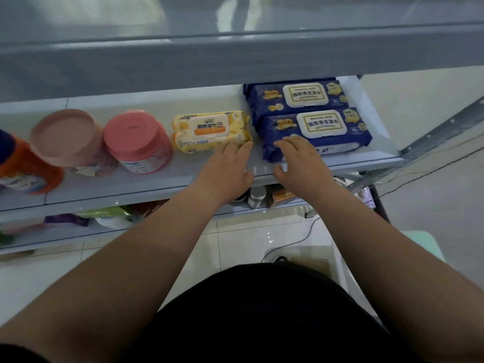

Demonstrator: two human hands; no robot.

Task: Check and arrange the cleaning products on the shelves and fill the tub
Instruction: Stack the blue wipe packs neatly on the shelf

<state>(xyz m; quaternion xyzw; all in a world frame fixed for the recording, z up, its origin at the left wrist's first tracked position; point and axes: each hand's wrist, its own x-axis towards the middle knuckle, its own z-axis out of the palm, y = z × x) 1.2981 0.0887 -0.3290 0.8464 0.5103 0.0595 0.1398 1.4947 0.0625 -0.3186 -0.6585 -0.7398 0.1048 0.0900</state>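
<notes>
Now left hand fingers straight on yellow pack; right hand fingers spread on front navy pack.

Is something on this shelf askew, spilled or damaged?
Nothing stands out. The yellow pack, front blue pack and rear blue pack lie flat, in line with the shelf edge. The pale jar and pink jar have lids on. No spill shows.

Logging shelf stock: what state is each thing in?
Yellow pack: flat, flap closed, left hand touching its near edge.
Near blue pack: flat, flap closed, right hand resting on it.
Far blue pack: flat, flap closed.
Pale jar: upright, lid on.
Pink jar: upright, lid on.
</notes>
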